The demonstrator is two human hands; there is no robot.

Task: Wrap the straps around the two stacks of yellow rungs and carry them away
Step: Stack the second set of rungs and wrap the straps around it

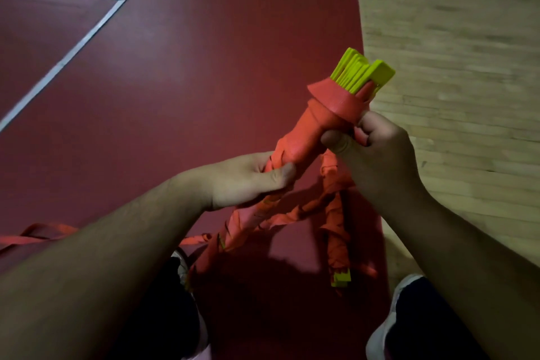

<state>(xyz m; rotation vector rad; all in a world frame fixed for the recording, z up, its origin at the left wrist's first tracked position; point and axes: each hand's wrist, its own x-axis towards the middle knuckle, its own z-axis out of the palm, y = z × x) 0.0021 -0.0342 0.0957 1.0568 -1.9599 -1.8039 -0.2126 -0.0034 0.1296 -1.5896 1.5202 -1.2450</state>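
A stack of yellow rungs (362, 70) sticks out of the top of a bundle tightly wound in orange strap (312, 126). My left hand (251, 178) grips the wound bundle around its middle. My right hand (377, 155) pinches the strap just below the flared top wrap. A second strap-wrapped stack (336, 231) hangs lower on the right, its yellow end (341, 278) showing at the bottom. Twisted strap runs between the two bundles.
Loose orange strap (35, 235) trails over the dark red court floor (175, 67) at the left. White court lines (87, 35) cross the upper left. Pale wood flooring (453, 38) fills the right. My shoes (388, 327) show at the bottom.
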